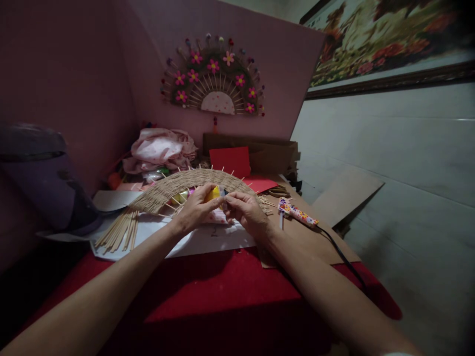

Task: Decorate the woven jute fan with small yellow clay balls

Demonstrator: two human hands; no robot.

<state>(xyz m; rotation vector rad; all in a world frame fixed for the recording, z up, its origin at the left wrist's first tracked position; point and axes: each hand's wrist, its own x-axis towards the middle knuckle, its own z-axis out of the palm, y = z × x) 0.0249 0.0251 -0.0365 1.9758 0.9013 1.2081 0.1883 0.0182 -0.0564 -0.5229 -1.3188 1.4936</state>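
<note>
Both hands meet over the white sheet at the middle of the table. My left hand (200,205) is closed around a small yellow packet (213,195) with a clear plastic edge. Thumb and fingertips of my right hand (245,210) pinch at the packet's right edge; exactly what they grip is too small to tell. Just behind the hands, a woven twine arch (159,190) with thin sticks poking through it curves around them. Coloured items and a pink-and-white piece (217,216) show partly beneath the hands.
Loose wooden sticks (120,231) lie at left. A flower-patterned glue gun (297,212) with a black cord rests on cardboard (322,244) at right. Behind are red paper (230,160) and bunched pink cloth (163,148). A purple bin (48,193) stands left; a decorated fan (218,101) hangs above.
</note>
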